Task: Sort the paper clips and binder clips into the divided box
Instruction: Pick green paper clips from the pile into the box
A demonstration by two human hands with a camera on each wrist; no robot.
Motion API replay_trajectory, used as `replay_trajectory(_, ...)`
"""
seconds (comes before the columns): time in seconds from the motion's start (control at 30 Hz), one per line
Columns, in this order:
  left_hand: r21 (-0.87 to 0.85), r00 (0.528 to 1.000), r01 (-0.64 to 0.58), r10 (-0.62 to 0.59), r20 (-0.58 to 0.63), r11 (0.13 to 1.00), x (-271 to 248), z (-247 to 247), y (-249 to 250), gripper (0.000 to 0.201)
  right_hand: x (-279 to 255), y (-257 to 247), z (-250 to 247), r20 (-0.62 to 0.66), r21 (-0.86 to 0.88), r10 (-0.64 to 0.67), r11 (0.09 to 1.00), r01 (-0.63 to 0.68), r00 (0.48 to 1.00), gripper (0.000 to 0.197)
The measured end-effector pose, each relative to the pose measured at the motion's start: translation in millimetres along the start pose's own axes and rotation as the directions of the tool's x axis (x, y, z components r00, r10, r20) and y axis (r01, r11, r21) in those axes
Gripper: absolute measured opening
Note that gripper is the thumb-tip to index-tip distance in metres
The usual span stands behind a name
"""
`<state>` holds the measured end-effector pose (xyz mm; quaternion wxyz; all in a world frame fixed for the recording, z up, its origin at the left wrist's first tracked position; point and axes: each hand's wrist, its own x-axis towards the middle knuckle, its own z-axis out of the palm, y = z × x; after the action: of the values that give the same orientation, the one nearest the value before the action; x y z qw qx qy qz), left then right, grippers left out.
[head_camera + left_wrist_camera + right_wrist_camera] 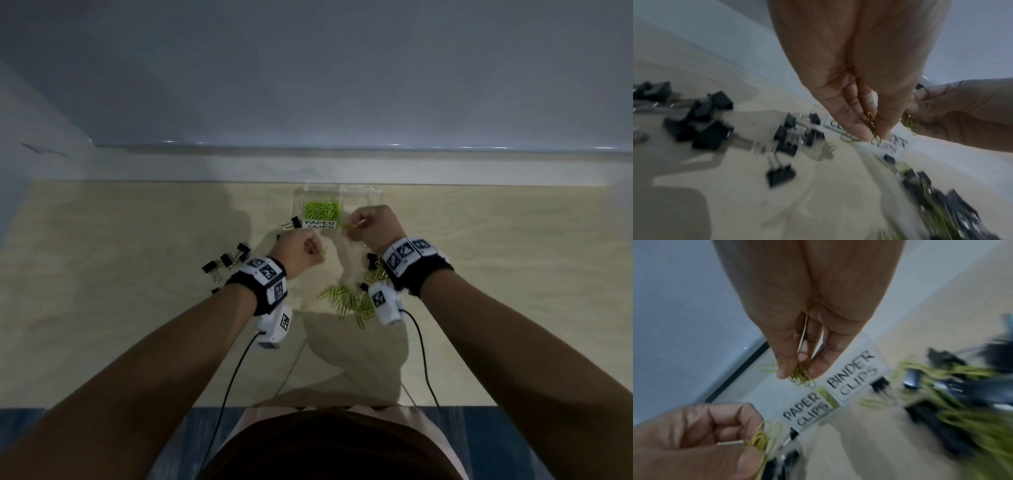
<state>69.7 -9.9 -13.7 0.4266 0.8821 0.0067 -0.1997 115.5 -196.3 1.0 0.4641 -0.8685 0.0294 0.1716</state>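
Note:
A clear divided box [373, 196] stands at the table's far middle, with labels PAPER CLIPS [805, 408] and BINDER CLIPS [854, 378]. Its left compartment holds green paper clips [322, 209]. My left hand [303, 251] hovers just in front of the box and pinches a few green paper clips [872, 125]. My right hand [368, 222] is beside the box's front right and pinches a small bunch of green paper clips [802, 378]. Loose green paper clips [346, 298] lie in a pile between my wrists. Black binder clips [229, 262] lie scattered left of my left wrist.
More black binder clips [371, 260] sit mixed into the pile by my right wrist, and one [291, 222] lies against the box's left side. A pale wall [308, 85] rises right behind the box. Cables [233, 377] trail from both wrist cameras toward the table's near edge.

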Motion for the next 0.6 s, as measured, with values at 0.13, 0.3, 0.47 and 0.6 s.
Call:
replay_trajectory(0.13, -0.001, 0.985, -0.017, 0.017, -0.174, 1.0, 23, -31, 18, 0.012, 33, -35, 8, -0.112, -0.011, -0.056, 0.998, 0.055, 0.992, 0.008)
replay_trajectory(0.3, 0.045, 0.946, 0.012, 0.004, -0.325, 0.999, 58, -40, 31, 0.01, 49, -36, 19, -0.07, -0.056, -0.004, 0.998, 0.0, 0.998, 0.019)
replay_trajectory(0.47, 0.15, 0.962, -0.02, 0.06, -0.265, 0.988, 73, -26, 37, 0.012, 21, -12, 5, -0.117, -0.28, -0.169, 0.951, 0.131, 0.979, 0.02)
replay_trajectory(0.6, 0.347, 0.969, -0.128, 0.191, -0.154, 0.929, 46, -16, 31, 0.019, -5, 14, 1, 0.099, -0.508, -0.094, 0.851, 0.131, 0.991, 0.029)
